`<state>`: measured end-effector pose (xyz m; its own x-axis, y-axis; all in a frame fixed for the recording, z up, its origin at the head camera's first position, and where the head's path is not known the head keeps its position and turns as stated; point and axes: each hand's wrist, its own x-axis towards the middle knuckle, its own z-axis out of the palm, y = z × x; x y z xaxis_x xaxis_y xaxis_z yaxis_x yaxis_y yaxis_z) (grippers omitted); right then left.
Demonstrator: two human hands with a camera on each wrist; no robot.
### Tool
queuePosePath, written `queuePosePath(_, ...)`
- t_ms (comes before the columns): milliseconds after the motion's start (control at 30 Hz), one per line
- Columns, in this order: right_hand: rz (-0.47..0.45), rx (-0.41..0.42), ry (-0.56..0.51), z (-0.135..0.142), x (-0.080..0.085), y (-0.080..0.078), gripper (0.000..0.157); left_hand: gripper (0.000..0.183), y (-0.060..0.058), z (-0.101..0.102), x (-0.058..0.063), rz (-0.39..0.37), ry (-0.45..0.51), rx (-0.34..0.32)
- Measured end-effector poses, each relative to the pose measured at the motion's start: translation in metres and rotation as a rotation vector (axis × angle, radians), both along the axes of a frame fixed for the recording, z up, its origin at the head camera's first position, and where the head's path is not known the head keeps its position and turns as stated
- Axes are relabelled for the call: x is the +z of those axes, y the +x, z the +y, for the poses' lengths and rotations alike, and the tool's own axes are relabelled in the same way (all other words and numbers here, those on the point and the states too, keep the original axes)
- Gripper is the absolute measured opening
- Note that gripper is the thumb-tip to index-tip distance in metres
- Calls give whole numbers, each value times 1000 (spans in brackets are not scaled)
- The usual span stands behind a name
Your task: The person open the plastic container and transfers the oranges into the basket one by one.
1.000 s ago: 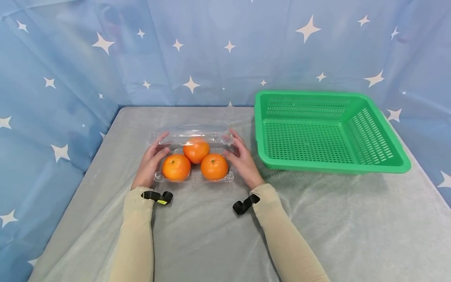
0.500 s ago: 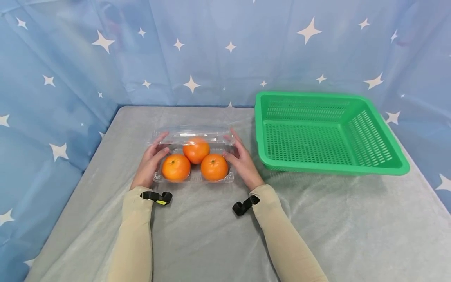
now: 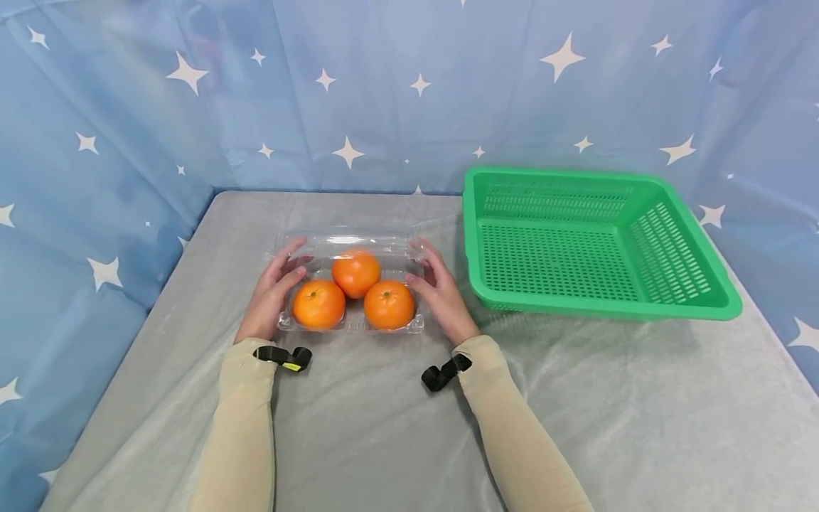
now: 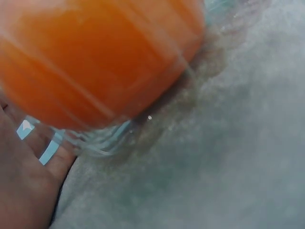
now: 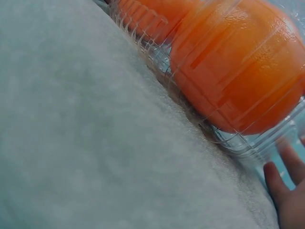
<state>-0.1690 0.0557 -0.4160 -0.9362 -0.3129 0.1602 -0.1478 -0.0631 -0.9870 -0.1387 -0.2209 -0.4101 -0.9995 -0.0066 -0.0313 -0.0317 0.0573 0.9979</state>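
**Three oranges framed between two hands**

From the head camera, the left hand (image 3: 265, 302) and the right hand (image 3: 444, 295) are seen well apart, set at opposite ends of a clear plastic clamshell container (image 3: 355, 328). Thumbs are parted from fingers and the fingers are extended; whether the plastic is being squeezed cannot be told. Between the hands, three oranges are held in the container: one near the left thumb (image 3: 318, 304), one near the right thumb (image 3: 389, 306), and one (image 3: 356, 273) farther off in the middle. Beyond them the raised lid (image 3: 377, 244) is spotted, its ends reached by the fingers of both hands. To the right of the right hand, a green plastic basket (image 3: 601, 306) is placed on the grey cloth (image 3: 371, 434). Past both hands, a blue curtain (image 3: 384, 117) is hung, printed with white stars.

Over to the left wrist: one orange is shown close up through the plastic, beside the left palm and fingers, all rather blurred.

From the right wrist, two oranges are seen through the ribbed wall, with spread fingers caught just beside the container's corner.
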Motion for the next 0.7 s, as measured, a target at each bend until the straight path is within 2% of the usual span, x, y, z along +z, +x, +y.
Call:
queuePosePath(433,19,-6,3,1,0,0,54,53,0,1,2,3,-12,-4)
queuePosePath(700,33,-7,25,1,-4,-2,54,51,-11,-7,-18,11,-14,4)
